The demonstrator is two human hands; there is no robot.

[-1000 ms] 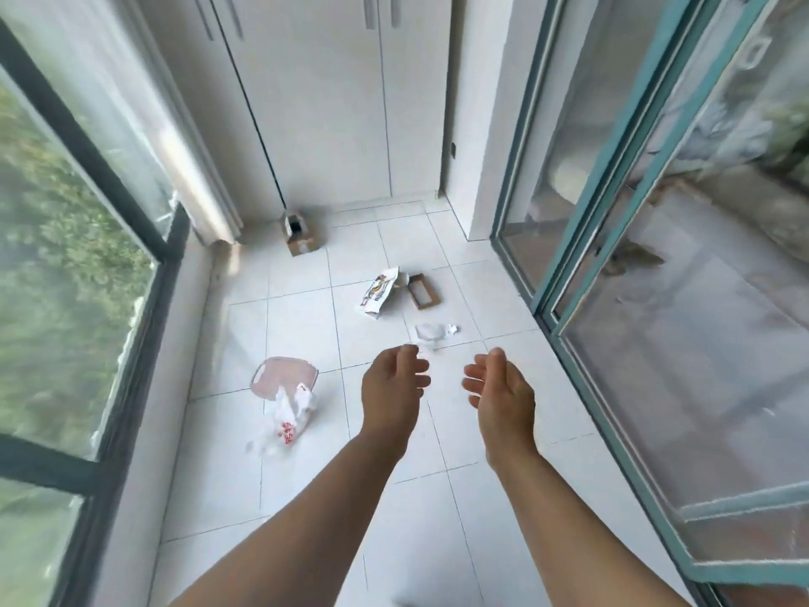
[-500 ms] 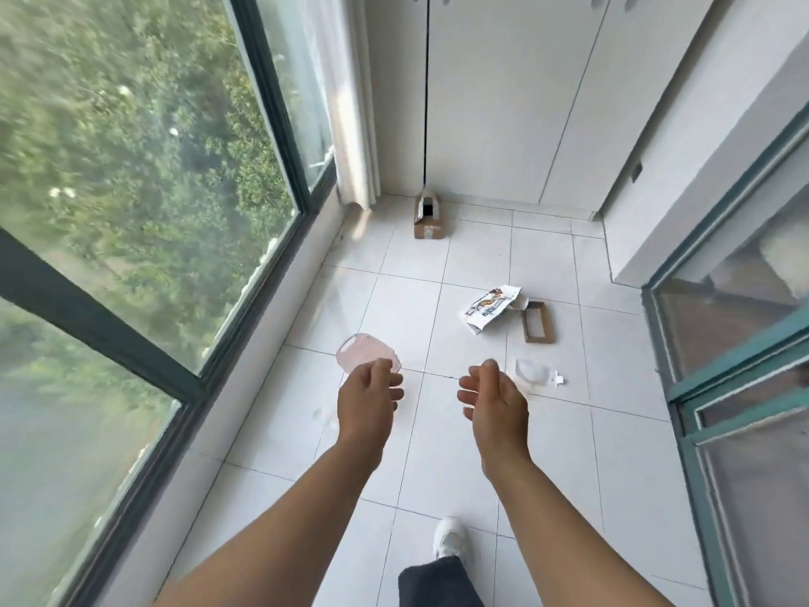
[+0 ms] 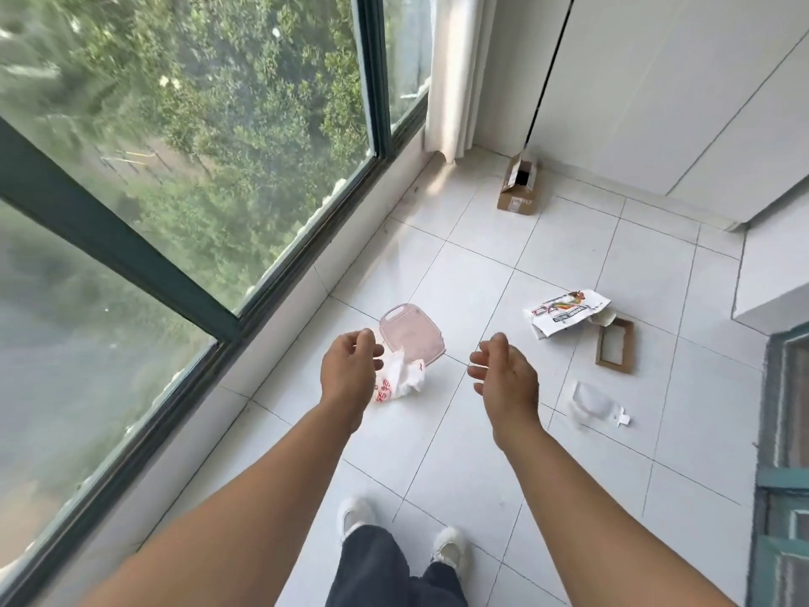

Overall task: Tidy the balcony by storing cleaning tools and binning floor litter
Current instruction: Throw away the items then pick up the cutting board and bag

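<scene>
Left hand is extended forward over the floor, fingers loosely curled, holding nothing. Right hand is extended level with it, palm turned inward, fingers relaxed and slightly bent, likewise holding nothing. The two hands are apart, with bare tile between them.

Just beyond the left hand, and partly covered by it in view, a crumpled white wrapper with red print lies on the white tiled floor. A translucent pink plastic lid lies flat on the floor and touches the far side of the wrapper. To the right of the right hand lies a clear plastic packet, flat on the tiles. Farther out on that side, a printed white paper bag lies beside a brown cardboard frame; the two appear to touch at the frame's far end. Well beyond these, an open brown cardboard box sits close to the white cabinet doors.

A dark-framed window runs along the left side, with a white curtain at its far end. Two white shoes and dark trouser legs show at the bottom edge.
</scene>
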